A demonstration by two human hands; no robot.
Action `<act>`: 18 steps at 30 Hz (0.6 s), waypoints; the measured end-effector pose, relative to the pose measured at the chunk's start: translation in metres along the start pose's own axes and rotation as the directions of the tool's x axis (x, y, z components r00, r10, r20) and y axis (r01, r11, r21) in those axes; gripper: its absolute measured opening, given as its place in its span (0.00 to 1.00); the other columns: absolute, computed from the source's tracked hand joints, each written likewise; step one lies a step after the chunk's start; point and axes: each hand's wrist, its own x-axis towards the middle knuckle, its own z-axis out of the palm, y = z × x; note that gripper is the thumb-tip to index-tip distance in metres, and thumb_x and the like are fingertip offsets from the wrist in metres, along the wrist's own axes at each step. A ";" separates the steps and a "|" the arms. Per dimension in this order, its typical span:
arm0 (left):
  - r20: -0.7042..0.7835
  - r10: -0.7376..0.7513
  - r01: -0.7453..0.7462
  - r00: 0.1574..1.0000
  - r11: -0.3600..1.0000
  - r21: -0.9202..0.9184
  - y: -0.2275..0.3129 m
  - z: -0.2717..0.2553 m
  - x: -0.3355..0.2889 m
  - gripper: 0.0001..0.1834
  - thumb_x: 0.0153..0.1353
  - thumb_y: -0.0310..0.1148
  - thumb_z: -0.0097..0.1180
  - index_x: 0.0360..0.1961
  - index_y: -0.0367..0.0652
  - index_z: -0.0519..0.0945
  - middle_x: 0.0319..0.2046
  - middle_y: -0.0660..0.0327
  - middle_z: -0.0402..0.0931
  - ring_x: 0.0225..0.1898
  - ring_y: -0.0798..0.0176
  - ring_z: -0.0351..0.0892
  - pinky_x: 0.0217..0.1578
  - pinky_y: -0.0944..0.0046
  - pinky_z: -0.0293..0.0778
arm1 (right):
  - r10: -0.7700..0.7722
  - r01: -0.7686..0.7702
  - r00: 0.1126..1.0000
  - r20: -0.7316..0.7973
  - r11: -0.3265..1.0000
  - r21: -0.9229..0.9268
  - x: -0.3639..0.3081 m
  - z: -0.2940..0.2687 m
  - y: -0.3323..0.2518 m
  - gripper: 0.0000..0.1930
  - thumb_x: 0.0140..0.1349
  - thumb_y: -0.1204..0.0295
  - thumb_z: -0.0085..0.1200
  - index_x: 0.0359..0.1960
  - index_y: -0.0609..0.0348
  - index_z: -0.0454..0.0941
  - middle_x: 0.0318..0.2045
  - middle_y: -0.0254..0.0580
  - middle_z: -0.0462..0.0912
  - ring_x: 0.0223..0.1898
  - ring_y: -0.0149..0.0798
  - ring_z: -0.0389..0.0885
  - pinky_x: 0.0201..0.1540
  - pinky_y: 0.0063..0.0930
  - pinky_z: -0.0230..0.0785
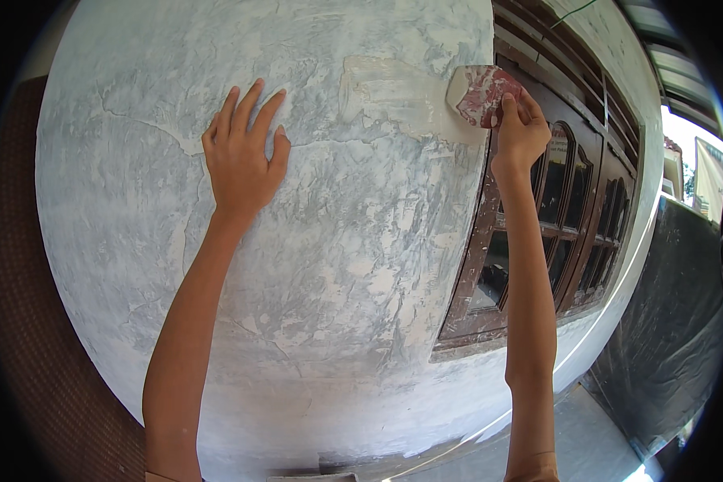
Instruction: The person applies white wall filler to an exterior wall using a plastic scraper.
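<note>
Forearms: from the head camera I see my left forearm point(185, 353) and right forearm point(530, 321) rise from the lower edge, both bare and raised toward the wall.
Left hand: my left hand point(245, 165) shows me its back, fingers spread and pointing up, thumb out to the right; that grip is wide apart with nothing in it. The palm faces the wall, and I cannot tell how firmly it presses.
Right hand: my right hand point(520, 140) is higher and well to the right, its grip closed on the scraper's right end, thumb on the near face.
Scraper: the flat red scraper point(488, 96) is tilted, smeared with white, with thick pale filler point(459, 91) along its left end. It overlaps the border between wall and window; I cannot tell whether its edge touches the wall.
Wall: the wall point(321, 225) is mottled grey and white, with a crack running sideways near my left hand.
Patch: a beige patch point(386, 92) lies just left of the scraper.
Window: on the right I have a brown wooden window point(475, 265) with dark panes, its frame flecked with white.
Beyond: a black sheet point(667, 313) hangs farther right, below a ridged roof point(683, 72).
</note>
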 end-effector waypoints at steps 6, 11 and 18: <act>-0.023 0.017 -0.018 1.000 0.999 -0.038 0.002 -0.003 0.004 0.24 0.59 0.35 0.54 0.58 0.57 0.79 0.65 0.64 0.69 0.69 0.54 0.60 0.64 0.48 0.54 | -0.039 0.024 0.956 0.290 0.998 0.056 -0.041 0.045 -0.018 0.16 0.62 0.74 0.59 0.51 0.67 0.79 0.33 0.44 0.87 0.28 0.24 0.79 0.28 0.21 0.73; -0.007 0.011 -0.011 1.000 0.999 -0.034 -0.004 -0.003 0.000 0.25 0.62 0.33 0.51 0.62 0.59 0.75 0.68 0.68 0.65 0.71 0.56 0.57 0.66 0.49 0.51 | 0.035 -0.046 0.987 0.159 0.997 0.062 -0.018 0.003 0.005 0.16 0.63 0.75 0.58 0.51 0.67 0.79 0.34 0.44 0.87 0.29 0.25 0.80 0.29 0.21 0.74; -0.005 0.011 -0.011 1.000 1.000 -0.001 -0.003 -0.001 0.000 0.25 0.62 0.33 0.51 0.62 0.59 0.75 0.68 0.68 0.64 0.71 0.56 0.57 0.66 0.49 0.51 | 0.100 -0.107 0.993 0.058 0.984 0.144 -0.014 -0.004 -0.010 0.16 0.64 0.76 0.58 0.53 0.69 0.75 0.32 0.38 0.85 0.28 0.25 0.79 0.30 0.20 0.75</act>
